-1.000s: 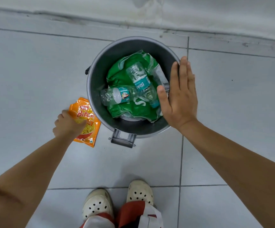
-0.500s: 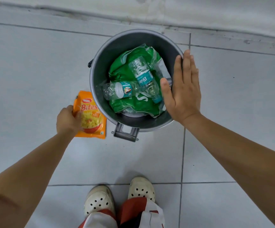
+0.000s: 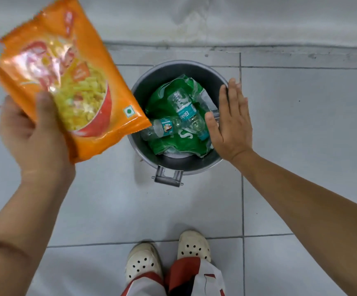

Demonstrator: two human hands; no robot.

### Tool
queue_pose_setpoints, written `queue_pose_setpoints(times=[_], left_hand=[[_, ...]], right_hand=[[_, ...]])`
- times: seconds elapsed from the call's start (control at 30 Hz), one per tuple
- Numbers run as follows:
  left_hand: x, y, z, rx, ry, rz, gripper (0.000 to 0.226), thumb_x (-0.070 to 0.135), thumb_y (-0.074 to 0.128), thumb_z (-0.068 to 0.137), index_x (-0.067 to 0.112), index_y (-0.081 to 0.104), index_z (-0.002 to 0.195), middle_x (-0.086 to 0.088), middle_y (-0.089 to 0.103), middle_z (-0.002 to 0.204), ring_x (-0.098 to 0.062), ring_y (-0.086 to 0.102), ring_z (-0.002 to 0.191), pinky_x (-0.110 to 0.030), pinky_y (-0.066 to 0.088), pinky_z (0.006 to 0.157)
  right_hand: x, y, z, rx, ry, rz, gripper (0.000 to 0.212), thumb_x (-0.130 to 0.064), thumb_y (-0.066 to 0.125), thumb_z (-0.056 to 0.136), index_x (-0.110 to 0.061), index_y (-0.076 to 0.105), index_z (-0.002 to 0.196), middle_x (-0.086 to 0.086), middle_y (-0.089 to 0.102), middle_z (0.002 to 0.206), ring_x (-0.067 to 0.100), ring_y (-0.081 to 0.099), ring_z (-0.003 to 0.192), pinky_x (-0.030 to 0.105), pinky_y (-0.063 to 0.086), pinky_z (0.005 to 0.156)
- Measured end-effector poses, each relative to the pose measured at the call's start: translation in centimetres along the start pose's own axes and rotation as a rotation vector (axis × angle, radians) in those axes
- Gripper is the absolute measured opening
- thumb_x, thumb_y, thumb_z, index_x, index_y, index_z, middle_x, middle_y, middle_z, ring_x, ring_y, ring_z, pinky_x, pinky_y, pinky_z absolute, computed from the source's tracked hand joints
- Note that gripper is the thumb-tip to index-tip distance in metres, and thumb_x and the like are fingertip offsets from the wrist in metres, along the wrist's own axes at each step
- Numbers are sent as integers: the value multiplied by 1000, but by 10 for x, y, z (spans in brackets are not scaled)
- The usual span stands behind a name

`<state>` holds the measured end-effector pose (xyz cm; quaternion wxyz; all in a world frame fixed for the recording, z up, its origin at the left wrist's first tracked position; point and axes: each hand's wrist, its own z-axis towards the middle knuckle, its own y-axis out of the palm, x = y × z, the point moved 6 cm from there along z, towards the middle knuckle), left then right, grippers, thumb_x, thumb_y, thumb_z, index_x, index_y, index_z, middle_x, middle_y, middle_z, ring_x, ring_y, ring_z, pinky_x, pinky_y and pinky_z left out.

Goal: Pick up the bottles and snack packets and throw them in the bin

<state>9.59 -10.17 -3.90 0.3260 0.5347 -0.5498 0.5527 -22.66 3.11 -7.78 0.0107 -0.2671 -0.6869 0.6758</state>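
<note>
My left hand (image 3: 34,137) grips an orange snack packet (image 3: 66,71) by its lower left corner, held high and close to the camera, left of the bin. The packet's lower right corner overlaps the bin's left rim in view. The round grey metal bin (image 3: 173,69) stands on the floor and holds a green packet (image 3: 173,144) and two clear plastic bottles (image 3: 187,113), (image 3: 162,129) lying on it. My right hand (image 3: 231,122) is flat and open, fingers together, over the bin's right rim, holding nothing.
The floor is pale grey tile with grout lines; a wall base (image 3: 216,22) runs across the top just behind the bin. A metal handle bracket (image 3: 168,178) sticks out of the bin's near side. My two white clogs (image 3: 166,261) stand at the bottom.
My left hand has lifted the orange packet off the floor, up toward the camera. The right hand stays at the bin's right rim.
</note>
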Motion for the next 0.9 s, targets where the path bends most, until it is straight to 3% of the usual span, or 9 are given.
queue_pose_setpoints(times=[0.07, 0.13, 0.2, 0.27, 0.4, 0.5, 0.6, 0.7, 0.9], left_hand=[[23, 34, -16, -97, 91, 92, 14, 43, 65, 87, 30, 63, 84, 2, 69, 90, -22, 69, 90, -48, 59, 77], [21, 60, -28, -177, 118, 262, 18, 38, 61, 86, 28, 52, 74, 7, 58, 73, -15, 58, 72, -38, 50, 68], [11, 85, -44, -259, 159, 447, 20, 34, 62, 88, 22, 50, 79, 6, 53, 70, -20, 52, 71, -28, 36, 62], [6, 106, -62, -342, 229, 604, 21, 31, 62, 92, 12, 54, 92, -4, 59, 84, -26, 53, 82, -21, 31, 68], [-2, 130, -85, -370, 494, 960, 69, 49, 60, 89, -2, 45, 133, -21, 50, 138, -38, 49, 120, -43, 39, 95], [-13, 134, -91, -363, 520, 1169, 91, 59, 53, 88, 0, 22, 150, -18, 24, 159, -35, 28, 144, -56, 23, 113], [-16, 128, -88, -363, 447, 1205, 106, 72, 46, 84, 1, 10, 153, -15, 10, 163, -32, 6, 151, -64, -2, 115], [-4, 113, -94, -394, 506, 1208, 106, 75, 38, 84, 4, 6, 154, -15, 5, 164, -31, 2, 152, -64, -6, 114], [28, 78, -101, -542, 613, 1424, 95, 74, 20, 88, 13, -2, 156, -13, -7, 164, -30, -9, 151, -63, -8, 115]], right_hand=[[1, 1, 0, 5, 3, 21, 77, -53, 10, 95, -1, 15, 151, 17, 8, 160, 28, 2, 148, 45, 5, 122], [2, 1, 0, 13, 16, 83, 73, -48, 10, 95, -2, 15, 151, 16, 8, 161, 26, 2, 149, 41, -1, 121], [3, 0, -1, 30, 31, 166, 70, -44, 10, 95, -1, 16, 151, 16, 9, 161, 24, 3, 149, 38, -4, 120], [3, -1, -2, 45, 37, 229, 69, -41, 10, 95, 0, 17, 151, 16, 11, 160, 24, 4, 149, 35, -6, 119], [3, -1, -1, 46, 36, 222, 70, -42, 9, 95, -1, 17, 151, 15, 11, 160, 24, 5, 149, 33, -6, 119], [0, -2, -2, 29, 31, 172, 73, -46, 9, 94, -2, 15, 151, 15, 9, 161, 25, 4, 149, 38, -2, 120], [-1, -3, -1, -9, 44, 14, 78, -55, 7, 92, -5, 12, 152, 13, 8, 161, 25, 3, 149, 45, 3, 122], [-12, -12, -4, -62, 30, -189, 82, -61, 7, 92, -6, 9, 152, 12, 7, 161, 25, 3, 149, 50, 6, 121], [-53, -62, -13, -109, -144, -290, 87, -66, 8, 90, -5, 11, 153, 12, 8, 161, 24, 4, 149, 46, 0, 119]])
